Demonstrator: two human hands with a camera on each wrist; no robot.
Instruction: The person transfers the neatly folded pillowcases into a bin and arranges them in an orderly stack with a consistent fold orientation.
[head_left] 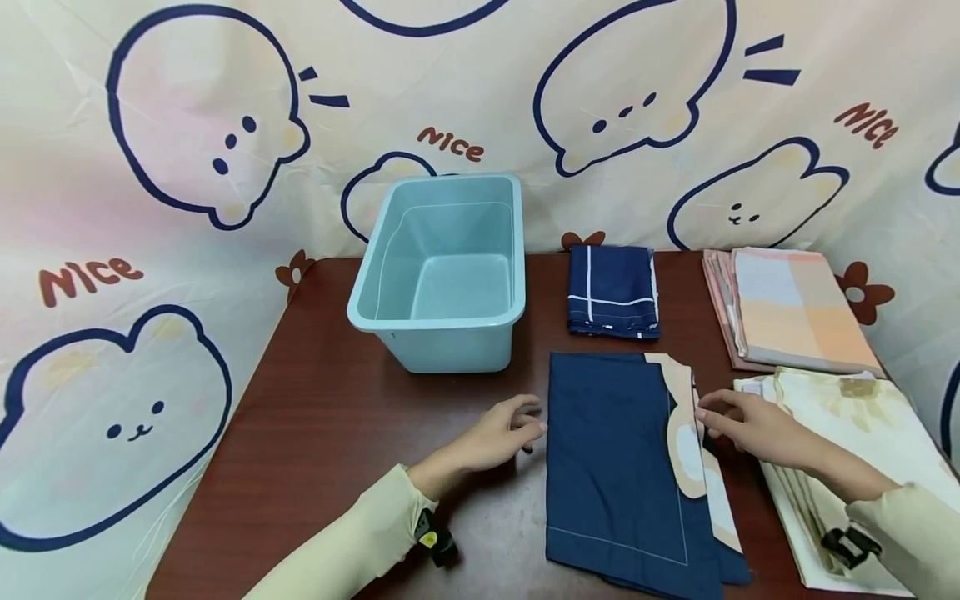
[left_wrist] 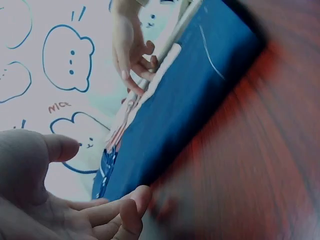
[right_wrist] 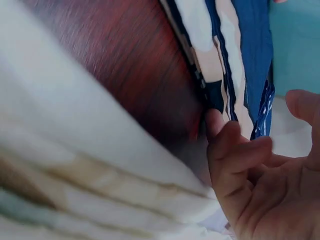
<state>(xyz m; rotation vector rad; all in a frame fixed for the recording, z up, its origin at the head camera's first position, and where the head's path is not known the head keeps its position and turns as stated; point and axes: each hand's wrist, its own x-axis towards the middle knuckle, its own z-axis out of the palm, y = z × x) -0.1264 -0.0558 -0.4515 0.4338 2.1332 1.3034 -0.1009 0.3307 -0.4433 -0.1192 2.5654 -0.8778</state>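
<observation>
A folded navy cloth [head_left: 611,467] with cream and white patches along its right side lies flat on the table. My left hand [head_left: 501,435] is just off its left edge, fingers loosely bent and holding nothing. In the left wrist view, the thumb of that hand [left_wrist: 65,195] stands well apart from its fingers. At the cloth's right edge is my right hand [head_left: 757,423], fingers relaxed and slightly bent. In the right wrist view, the fingertips [right_wrist: 215,122] are at the layered edge of the cloth; whether they press it I cannot tell. Nothing is gripped.
Behind the cloth sits a folded navy checked cloth [head_left: 613,292]. To its left stands a light blue plastic tub [head_left: 438,325]. On the right lie a folded pastel checked cloth [head_left: 802,308] and a folded cream cloth [head_left: 862,433], partly under my right arm. A patterned curtain [head_left: 465,92] hangs behind the table [head_left: 315,400].
</observation>
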